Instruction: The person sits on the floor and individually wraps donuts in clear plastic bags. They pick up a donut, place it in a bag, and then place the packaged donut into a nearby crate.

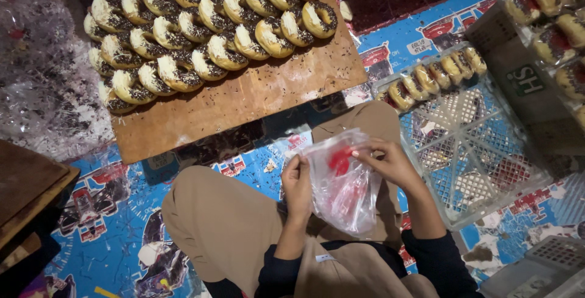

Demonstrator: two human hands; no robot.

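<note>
My left hand (297,188) and my right hand (390,163) both hold a clear plastic bag (344,191) with red print, above my lap. The left hand grips its left edge, the right hand pinches its top right edge. The bag hangs limp and looks empty. Beyond my knees lies a wooden board (244,94) with several rows of doughnuts (207,24), each topped with white shavings and dark sprinkles.
A white plastic crate (472,152) at my right holds a row of bagged doughnuts (429,75). More packed doughnuts (551,17) sit on a box at far right. A heap of clear plastic (36,72) lies at left. A blue printed mat (116,225) covers the floor.
</note>
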